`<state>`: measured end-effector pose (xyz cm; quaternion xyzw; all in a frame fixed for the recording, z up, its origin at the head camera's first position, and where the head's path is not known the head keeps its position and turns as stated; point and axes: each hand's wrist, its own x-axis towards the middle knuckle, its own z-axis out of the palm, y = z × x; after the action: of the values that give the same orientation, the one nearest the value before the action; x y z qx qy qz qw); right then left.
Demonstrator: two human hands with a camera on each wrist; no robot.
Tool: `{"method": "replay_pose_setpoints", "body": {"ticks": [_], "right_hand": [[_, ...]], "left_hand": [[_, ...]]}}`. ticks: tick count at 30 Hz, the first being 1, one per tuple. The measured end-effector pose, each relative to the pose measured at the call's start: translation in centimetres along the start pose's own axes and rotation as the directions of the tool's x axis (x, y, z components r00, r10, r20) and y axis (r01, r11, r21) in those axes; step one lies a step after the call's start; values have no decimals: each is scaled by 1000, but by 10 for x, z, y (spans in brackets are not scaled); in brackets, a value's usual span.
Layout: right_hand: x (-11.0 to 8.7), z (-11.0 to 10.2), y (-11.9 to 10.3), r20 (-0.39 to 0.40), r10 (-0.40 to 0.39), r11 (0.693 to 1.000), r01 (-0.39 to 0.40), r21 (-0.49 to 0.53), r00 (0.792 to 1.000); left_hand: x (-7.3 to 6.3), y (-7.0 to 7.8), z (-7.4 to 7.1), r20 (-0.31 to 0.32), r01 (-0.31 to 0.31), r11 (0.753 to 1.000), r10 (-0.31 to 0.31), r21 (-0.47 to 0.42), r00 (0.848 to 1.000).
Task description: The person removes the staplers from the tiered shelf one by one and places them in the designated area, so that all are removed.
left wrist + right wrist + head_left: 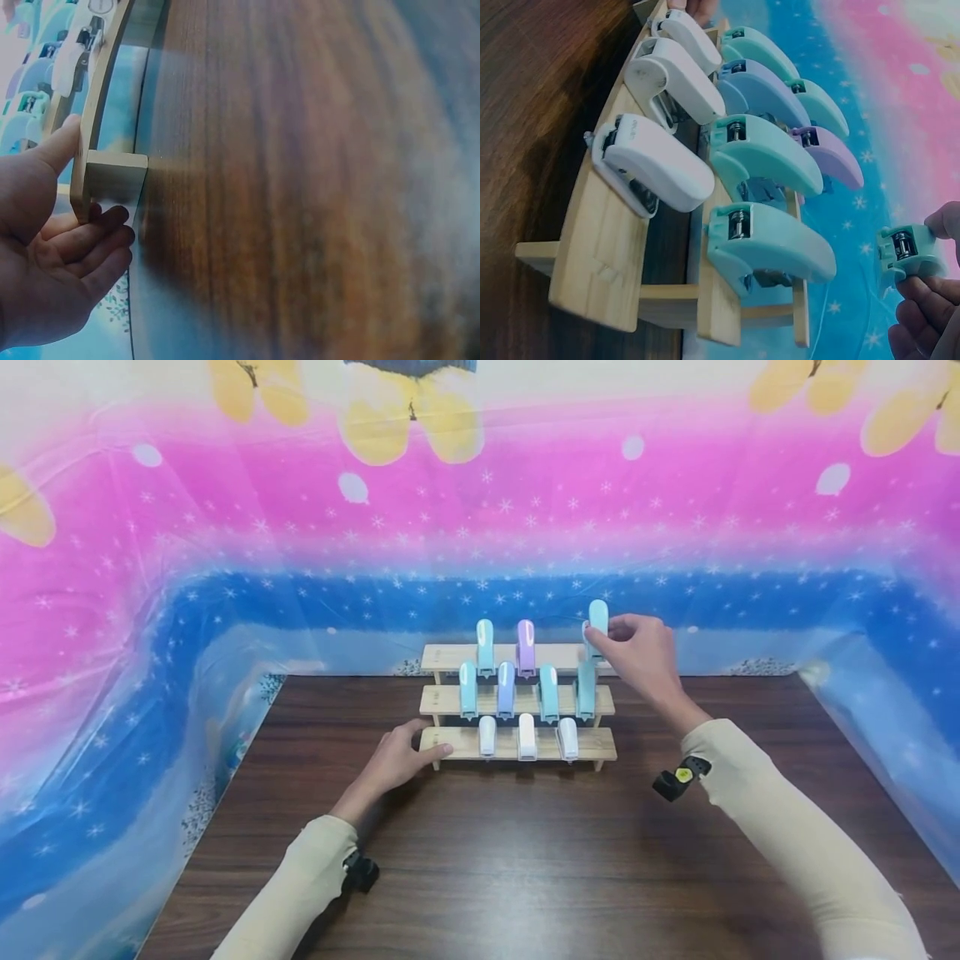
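My right hand pinches a mint-green mini stapler between thumb and fingers, upright at the right end of the top tier. In the right wrist view the held stapler shows its metal spring end. My left hand grips the left end of the tiered wooden stand, thumb on the bottom board and fingers beneath it. A mint stapler and a purple stapler stand on the top tier. Several mint and lilac staplers line the middle tier, and three white staplers the bottom one.
The stand rests near the back edge of a dark wood table. Behind and beside it hangs a pink and blue patterned cloth. A black strap device hangs at the right wrist, another at the left.
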<state>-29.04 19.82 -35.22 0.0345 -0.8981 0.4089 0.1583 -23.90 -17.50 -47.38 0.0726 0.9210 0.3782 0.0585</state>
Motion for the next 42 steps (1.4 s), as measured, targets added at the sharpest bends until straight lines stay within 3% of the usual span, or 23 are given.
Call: {"method": "replay_pose_setpoints", "body": {"ticks": [14, 28, 42], "right_hand": [[-24, -17, 24, -58, -49, 999, 48, -25, 997], [-40, -33, 55, -72, 21, 998, -25, -62, 997], [-56, -28, 87, -72, 86, 989, -94, -113, 994]], "left_hand": [[0, 0, 1, -11, -5, 1000, 5, -12, 1000], [1, -1, 1, -5, 8, 1000, -8, -12, 1000], [2, -1, 1, 3, 17, 1000, -17, -10, 1000]]}}
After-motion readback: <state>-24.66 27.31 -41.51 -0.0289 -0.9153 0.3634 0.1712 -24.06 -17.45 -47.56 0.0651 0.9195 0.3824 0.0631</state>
